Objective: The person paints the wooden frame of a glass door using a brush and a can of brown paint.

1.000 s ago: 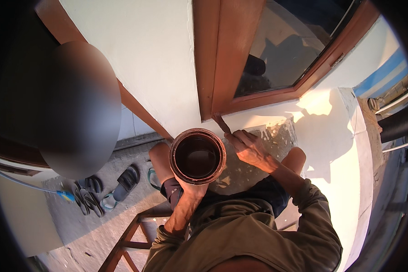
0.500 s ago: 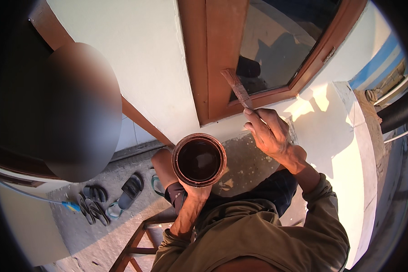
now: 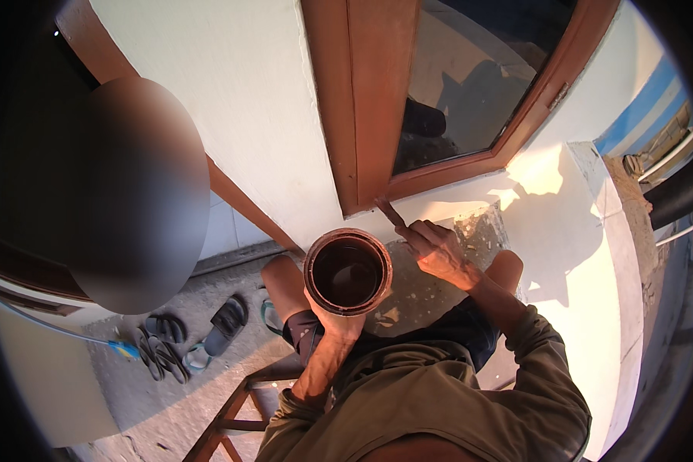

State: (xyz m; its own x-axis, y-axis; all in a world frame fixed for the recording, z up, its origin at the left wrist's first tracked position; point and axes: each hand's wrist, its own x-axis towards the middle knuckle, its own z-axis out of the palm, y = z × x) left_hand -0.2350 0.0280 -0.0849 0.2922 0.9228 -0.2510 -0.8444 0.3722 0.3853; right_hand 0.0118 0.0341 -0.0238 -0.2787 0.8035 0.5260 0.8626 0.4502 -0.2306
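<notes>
A round can of dark brown paint point(image 3: 348, 272) rests in my left hand point(image 3: 337, 323), which grips it from below in front of my lap. My right hand point(image 3: 437, 252) is closed round the handle of a paintbrush point(image 3: 390, 212). The bristle end touches or nearly touches the lower edge of the brown window frame point(image 3: 374, 165), by its bottom left corner. Most of the brush handle is hidden by my fingers. Dark glass point(image 3: 470, 85) fills the frame, with reflections in it.
White wall point(image 3: 223, 92) surrounds the frame. Several sandals point(image 3: 227, 323) lie on the concrete floor at the left, near a blue brush head point(image 3: 123, 349). A brown wooden stool-like frame point(image 3: 235, 416) stands by my left side. A blurred oval covers the far left.
My right hand has brought the brush down and slightly left, from beside the glass to the frame's bottom edge. The can has shifted slightly right in view.
</notes>
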